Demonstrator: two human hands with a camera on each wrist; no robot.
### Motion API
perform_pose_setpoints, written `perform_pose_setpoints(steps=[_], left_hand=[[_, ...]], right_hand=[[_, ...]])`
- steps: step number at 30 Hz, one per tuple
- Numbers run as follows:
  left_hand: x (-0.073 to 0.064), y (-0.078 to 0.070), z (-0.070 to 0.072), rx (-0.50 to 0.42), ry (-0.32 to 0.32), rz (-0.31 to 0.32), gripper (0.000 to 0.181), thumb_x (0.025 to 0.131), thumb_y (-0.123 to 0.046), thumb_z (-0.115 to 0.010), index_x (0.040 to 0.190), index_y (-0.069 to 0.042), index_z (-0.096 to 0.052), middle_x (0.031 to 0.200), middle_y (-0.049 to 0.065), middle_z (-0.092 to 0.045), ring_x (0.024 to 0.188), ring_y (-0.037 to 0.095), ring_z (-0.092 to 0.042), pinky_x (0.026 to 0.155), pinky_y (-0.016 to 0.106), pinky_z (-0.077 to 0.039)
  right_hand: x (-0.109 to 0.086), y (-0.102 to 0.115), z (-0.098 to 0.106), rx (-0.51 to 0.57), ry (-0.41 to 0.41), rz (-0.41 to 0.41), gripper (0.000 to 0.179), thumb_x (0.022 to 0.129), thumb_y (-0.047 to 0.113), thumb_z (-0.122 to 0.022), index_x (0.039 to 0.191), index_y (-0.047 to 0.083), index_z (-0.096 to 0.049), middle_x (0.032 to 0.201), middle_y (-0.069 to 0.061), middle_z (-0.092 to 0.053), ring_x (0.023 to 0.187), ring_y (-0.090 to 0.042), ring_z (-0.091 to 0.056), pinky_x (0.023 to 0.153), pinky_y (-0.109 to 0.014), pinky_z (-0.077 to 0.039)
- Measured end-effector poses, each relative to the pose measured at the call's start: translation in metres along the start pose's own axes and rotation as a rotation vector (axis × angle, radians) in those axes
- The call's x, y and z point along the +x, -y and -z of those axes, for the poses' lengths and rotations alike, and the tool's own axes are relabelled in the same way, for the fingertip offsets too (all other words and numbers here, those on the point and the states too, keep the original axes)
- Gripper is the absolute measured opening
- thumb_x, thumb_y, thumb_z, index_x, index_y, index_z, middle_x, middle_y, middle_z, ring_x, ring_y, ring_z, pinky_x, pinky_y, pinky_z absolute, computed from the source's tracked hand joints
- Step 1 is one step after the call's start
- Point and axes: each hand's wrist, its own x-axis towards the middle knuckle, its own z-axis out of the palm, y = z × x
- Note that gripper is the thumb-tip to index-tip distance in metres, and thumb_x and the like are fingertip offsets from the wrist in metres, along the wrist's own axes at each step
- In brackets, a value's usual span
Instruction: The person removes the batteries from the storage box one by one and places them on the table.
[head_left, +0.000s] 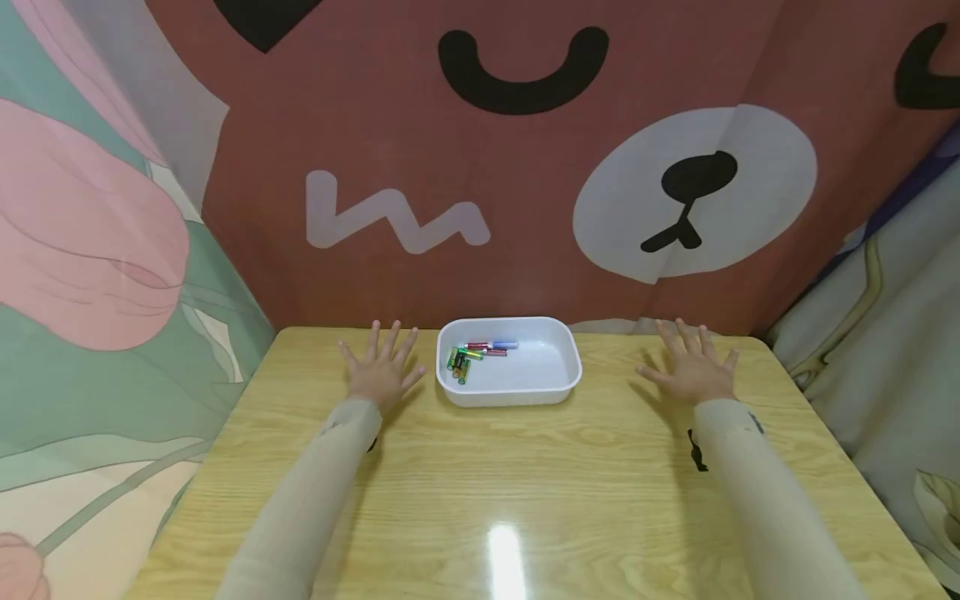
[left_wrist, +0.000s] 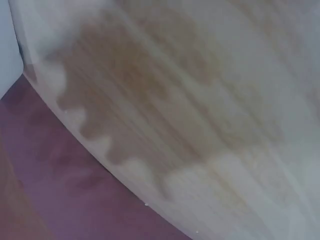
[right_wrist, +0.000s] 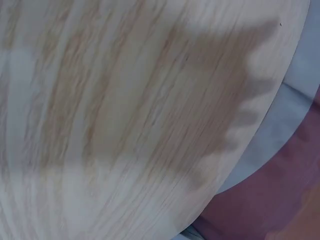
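Observation:
My left hand (head_left: 378, 379) is held over the wooden table, fingers straight and spread, just left of a white plastic tray (head_left: 510, 398). Likewise spread, my right hand (head_left: 697, 375) is over the table, farther off on the tray's right side. Neither holds anything. Inside the tray's left part lie several small battery-like cylinders: a blue one (head_left: 505, 344), dark red ones (head_left: 496, 352) and a cluster of green ones (head_left: 464, 372). In the left wrist view a corner of the white tray (left_wrist: 7, 55) shows. Hand shadows fall on the wood in both wrist views.
The light wooden table (head_left: 510, 475) ends at the back against a reddish-brown cloth (head_left: 375, 283) with a cartoon face. Printed cloth (head_left: 90, 250) hangs at the left and pale cloth (head_left: 900, 350) at the right. A bright reflection lies near the table's front.

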Motion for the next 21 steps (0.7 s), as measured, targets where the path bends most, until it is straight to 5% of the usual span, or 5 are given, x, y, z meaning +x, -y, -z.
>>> perform_pose_setpoints(steps=[10,21], left_hand=[[-0.003,-0.004,0.008,-0.031,-0.065,-0.053,0.08,0.101,-0.065,-0.042,0.165,-0.032,-0.007,0.172,0.004,-0.003,0.156,0.035,0.003,0.104,0.083,0.012],[-0.006,-0.021,0.023,-0.076,-0.042,-0.106,0.087,0.1,-0.067,-0.04,0.165,-0.021,-0.005,0.171,0.006,-0.001,0.157,0.03,0.004,0.109,0.079,0.012]], right_hand=[[0.006,0.017,0.005,0.073,-0.096,0.033,0.094,0.093,0.075,-0.046,0.165,0.03,-0.008,0.17,-0.014,0.0,0.152,-0.049,0.005,0.102,-0.087,0.008],[0.007,0.065,0.008,0.24,-0.241,0.159,0.078,0.098,0.044,-0.064,0.16,0.01,-0.03,0.164,-0.024,-0.018,0.149,-0.051,-0.012,0.11,-0.08,-0.01]])
